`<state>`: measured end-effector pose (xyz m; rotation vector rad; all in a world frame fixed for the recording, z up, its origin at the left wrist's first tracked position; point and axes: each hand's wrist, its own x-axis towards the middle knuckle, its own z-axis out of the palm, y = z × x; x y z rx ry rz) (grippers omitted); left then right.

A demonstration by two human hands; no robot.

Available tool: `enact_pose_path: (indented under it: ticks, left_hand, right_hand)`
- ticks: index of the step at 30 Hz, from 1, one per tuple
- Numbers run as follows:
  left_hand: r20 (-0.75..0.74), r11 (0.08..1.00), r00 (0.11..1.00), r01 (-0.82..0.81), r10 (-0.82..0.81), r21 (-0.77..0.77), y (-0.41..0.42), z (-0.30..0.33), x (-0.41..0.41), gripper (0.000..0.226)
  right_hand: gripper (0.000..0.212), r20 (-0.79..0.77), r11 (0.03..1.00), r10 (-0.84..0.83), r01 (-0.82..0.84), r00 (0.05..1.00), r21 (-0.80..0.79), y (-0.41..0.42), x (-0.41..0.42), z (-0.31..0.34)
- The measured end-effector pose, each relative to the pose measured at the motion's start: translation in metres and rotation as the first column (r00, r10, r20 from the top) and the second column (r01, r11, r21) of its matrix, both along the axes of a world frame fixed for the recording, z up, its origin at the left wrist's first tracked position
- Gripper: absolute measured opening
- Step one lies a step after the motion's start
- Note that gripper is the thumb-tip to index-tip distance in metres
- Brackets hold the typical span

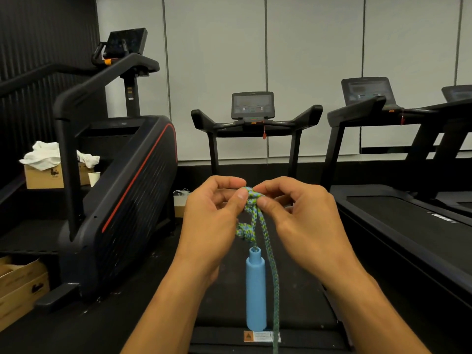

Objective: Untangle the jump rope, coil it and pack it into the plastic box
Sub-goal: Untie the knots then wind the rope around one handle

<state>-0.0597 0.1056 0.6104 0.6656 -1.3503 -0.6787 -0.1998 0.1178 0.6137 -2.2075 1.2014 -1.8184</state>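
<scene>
Both forearms reach forward and up, bare, the hands raised close together. The left hand (214, 218) and right hand (301, 215) face each other, fingers curled, thumbs and forefingers pinching the rope (255, 215) between them.

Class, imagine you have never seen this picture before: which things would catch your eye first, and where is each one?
First, the two hands in the middle: the left hand and right hand both pinch a knot in the green-and-blue jump rope. Just below them hangs the rope's light blue handle. Behind stands a black treadmill, with a stair-climbing machine at the left.
</scene>
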Motion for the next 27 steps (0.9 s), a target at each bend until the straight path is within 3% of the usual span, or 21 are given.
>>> enact_pose_path:
  ticks: [6, 11, 20, 27]
  left_hand:
    - [-0.031, 0.997, 0.996, 0.080, -0.079, 0.010, 0.0031, 0.0007, 0.0006, 0.008]
    - [-0.097, 0.981, 0.977, 0.194, -0.190, 0.026, 0.0055, 0.0015, -0.0025, 0.016]
    - [-0.054, 0.984, 0.983, 0.175, -0.173, 0.022, 0.0036, 0.0007, -0.0007, 0.016]
    - [0.075, 0.996, 0.993, 0.088, -0.088, -0.003, 0.0017, -0.0013, 0.0003, 0.029]
  right_hand:
    - [0.013, 0.019, 0.998, 0.062, -0.062, 0.998, 0.007, -0.0019, -0.0010, -0.0001]
    - [0.011, 0.147, 0.989, 0.138, -0.145, 0.979, 0.034, -0.0039, -0.0007, -0.0006]
    - [0.029, 0.162, 0.985, 0.139, -0.154, 0.977, 0.083, -0.0060, 0.0007, -0.0010]
    - [0.023, 0.227, 0.982, 0.156, -0.176, 0.961, 0.068, -0.0037, 0.0029, 0.0006]
